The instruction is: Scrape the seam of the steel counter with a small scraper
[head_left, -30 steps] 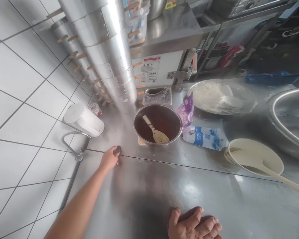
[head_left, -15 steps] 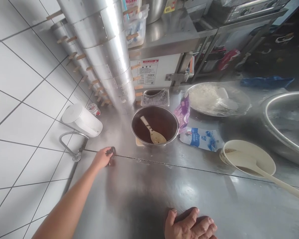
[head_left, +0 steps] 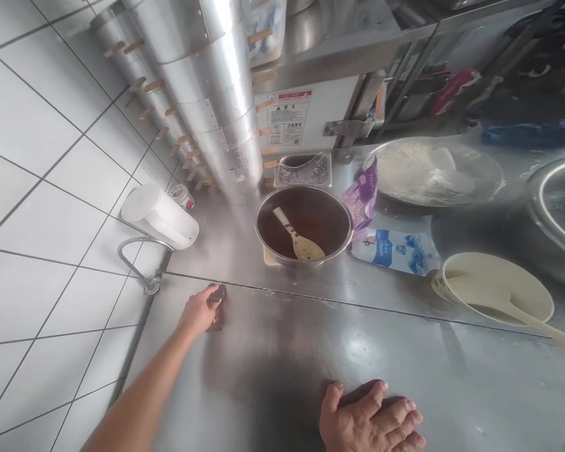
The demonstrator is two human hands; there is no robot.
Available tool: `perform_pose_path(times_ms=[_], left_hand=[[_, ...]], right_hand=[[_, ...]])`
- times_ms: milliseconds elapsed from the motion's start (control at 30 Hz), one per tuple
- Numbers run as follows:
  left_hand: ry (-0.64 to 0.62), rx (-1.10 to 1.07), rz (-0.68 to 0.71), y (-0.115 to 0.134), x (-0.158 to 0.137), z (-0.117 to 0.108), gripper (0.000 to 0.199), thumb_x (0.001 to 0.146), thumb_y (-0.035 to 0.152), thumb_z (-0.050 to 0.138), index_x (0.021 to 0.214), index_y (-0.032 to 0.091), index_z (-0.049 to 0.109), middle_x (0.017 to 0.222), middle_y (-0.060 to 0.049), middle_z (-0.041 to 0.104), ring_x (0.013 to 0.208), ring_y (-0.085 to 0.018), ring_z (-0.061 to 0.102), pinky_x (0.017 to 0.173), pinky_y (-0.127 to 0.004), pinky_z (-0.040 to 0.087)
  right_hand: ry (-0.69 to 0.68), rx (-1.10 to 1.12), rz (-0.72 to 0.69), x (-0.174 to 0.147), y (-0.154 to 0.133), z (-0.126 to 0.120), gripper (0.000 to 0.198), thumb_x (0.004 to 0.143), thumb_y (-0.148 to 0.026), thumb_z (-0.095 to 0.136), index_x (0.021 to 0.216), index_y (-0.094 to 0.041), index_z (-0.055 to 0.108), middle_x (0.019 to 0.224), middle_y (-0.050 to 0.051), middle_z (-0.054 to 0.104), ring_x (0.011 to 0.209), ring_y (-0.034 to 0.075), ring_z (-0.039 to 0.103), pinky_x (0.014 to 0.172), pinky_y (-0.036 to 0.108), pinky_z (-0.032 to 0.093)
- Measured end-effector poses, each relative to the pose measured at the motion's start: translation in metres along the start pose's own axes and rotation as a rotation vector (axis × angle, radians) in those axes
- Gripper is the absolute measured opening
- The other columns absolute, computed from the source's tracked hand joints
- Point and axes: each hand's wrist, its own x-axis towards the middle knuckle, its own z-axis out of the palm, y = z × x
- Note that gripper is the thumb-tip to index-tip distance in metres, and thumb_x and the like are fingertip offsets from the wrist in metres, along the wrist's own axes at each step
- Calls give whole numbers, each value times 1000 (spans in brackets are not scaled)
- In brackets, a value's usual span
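Fingers of the left hand (head_left: pixel 198 312) curl over a small dark object (head_left: pixel 218 295), too small to identify, pressed on the steel surface (head_left: pixel 282 351) in front and to the left of the metal bowl (head_left: pixel 304 224). That bowl holds dark liquid and a pale slotted spoon (head_left: pixel 297 238). The right hand (head_left: pixel 371 419) lies flat, fingers spread and grasping nothing, on the surface well in front of the bowl. A blue-and-white packet (head_left: pixel 395 250) lies just right of the bowl, a white jug (head_left: pixel 160 216) to its left.
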Motion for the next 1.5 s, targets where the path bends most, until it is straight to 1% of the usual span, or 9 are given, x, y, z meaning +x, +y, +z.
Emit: perform_pose_path(times_ms=[233,367,600,767,900,1133,1300,1400,1500], left_hand=[[4,-2,28,0,2,0,48,103,35,59,151,29,64,73,1,78,63,-16,74,68,-28,58],[-6,2,41,5,5,5,48,105,35,56,152,28,63,73,0,78,61,-17,73,65,-28,57],[-5,4,35,10,1,8,46,106,36,55,151,31,63,68,2,76,64,-17,74,70,-29,58],[-38,-12,63,15,1,7,47,105,36,54,151,33,63,69,2,76,62,-17,73,67,-29,57],[-13,1,35,21,3,9,48,104,36,57,151,29,63,73,0,78,64,-18,74,72,-30,58],[-20,83,74,27,-29,41,47,106,36,52,152,33,63,84,-4,80,68,-19,72,76,-31,55],[-39,164,120,52,-23,57,49,104,34,53,152,32,64,99,-9,83,80,-22,74,80,-34,54],[-48,160,130,57,-23,60,51,104,32,52,153,33,63,109,-10,83,88,-23,76,79,-34,53],[-44,116,117,61,-19,59,49,104,36,52,152,32,64,104,-9,83,80,-21,74,81,-34,54]], right_hand=[[-2,19,-14,0,-1,0,95,90,-54,41,163,7,35,175,40,16,168,52,10,136,76,9],[26,11,-27,-1,0,2,93,91,-53,41,163,5,36,176,39,17,168,53,11,135,78,11],[-10,-8,-22,0,5,4,92,92,-54,41,164,3,34,177,38,14,168,52,9,136,77,10],[-14,5,0,0,0,2,95,89,-53,42,163,5,35,176,39,16,168,51,9,136,75,8],[10,13,-14,0,-3,0,95,88,-53,42,163,6,36,176,39,17,169,51,9,137,74,9],[22,3,-41,-1,3,3,95,90,-54,41,163,7,36,176,40,16,167,53,11,136,76,11],[36,-22,-48,-3,9,9,93,92,-54,40,164,4,35,176,38,15,168,52,10,136,76,12],[24,-27,-39,-3,10,9,93,93,-55,40,164,5,35,176,39,15,168,52,9,137,74,10],[4,-21,-32,-2,11,9,93,94,-54,38,164,6,33,177,38,14,169,51,7,137,73,8]])
